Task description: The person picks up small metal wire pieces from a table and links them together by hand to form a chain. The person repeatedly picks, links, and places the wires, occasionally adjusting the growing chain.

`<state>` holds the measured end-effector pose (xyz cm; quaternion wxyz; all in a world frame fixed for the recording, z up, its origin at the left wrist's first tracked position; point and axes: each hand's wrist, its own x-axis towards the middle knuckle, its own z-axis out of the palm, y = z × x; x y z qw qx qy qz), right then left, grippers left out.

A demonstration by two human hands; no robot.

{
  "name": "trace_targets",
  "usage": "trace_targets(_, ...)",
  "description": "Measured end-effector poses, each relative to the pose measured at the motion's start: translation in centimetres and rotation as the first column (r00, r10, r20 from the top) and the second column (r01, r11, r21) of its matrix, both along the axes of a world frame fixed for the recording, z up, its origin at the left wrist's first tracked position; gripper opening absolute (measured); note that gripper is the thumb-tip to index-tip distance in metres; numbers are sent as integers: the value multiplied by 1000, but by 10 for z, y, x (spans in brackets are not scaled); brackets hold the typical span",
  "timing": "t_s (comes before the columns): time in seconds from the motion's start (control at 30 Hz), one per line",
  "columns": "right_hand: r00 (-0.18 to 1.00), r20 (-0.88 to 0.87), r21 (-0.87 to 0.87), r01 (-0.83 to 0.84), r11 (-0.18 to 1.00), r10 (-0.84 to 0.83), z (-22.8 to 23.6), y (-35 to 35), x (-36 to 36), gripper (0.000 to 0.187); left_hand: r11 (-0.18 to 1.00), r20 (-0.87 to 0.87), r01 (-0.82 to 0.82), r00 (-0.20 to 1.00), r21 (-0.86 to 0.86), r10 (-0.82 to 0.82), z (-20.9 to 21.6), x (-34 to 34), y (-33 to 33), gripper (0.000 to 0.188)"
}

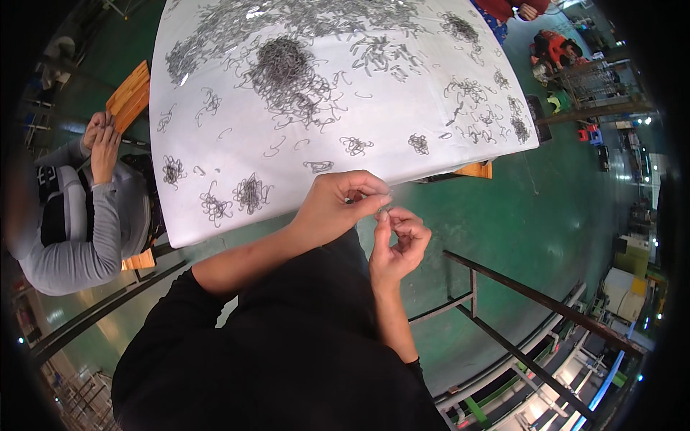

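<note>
we pinch a small wire hook (pixel 383 210) between both hands: left hand (pixel 338 205) and right hand (pixel 399 244) are clamped on it, just off the tabletop (pixel 402 93) edge.

1. One bench (pixel 431 147), covered in white.
2. Wire hooks on the bench: too many to count. One big dense heap (pixel 284 68) lies near the bench's middle, with about a dozen small tangles around it and many loose single hooks.
3. Two hands at the bench's near edge: the left hand (pixel 334 205) and the right hand (pixel 399 244), with one small metal piece (pixel 383 210) pinched between them.
4. One seated person in grey (pixel 79 223) left of the bench.
5. One orange wooden board (pixel 129 97) at the bench's left edge.
</note>
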<state>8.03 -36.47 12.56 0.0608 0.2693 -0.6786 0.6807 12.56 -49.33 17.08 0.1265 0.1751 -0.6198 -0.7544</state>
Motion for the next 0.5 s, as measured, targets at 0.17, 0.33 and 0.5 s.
trace_targets(0.17, 977, -209, 145, -3, 989, 33, -8, -5, 5, 28, 975, -83, -155, 986, -161, 143, -1, 17, 5, 9)
trace_targets(0.33, 932, -331, 186, -86, 979, 145, -16, -7, 0, 25, 912, -123, -226, 973, -342, 195, -8, 33, 5, 11)
trace_targets(0.5, 975, -14, 358, -204, 911, 224, -25, -27, -46, 13, 883, -134, -280, 960, -378, 247, -20, 42, 7, 14)
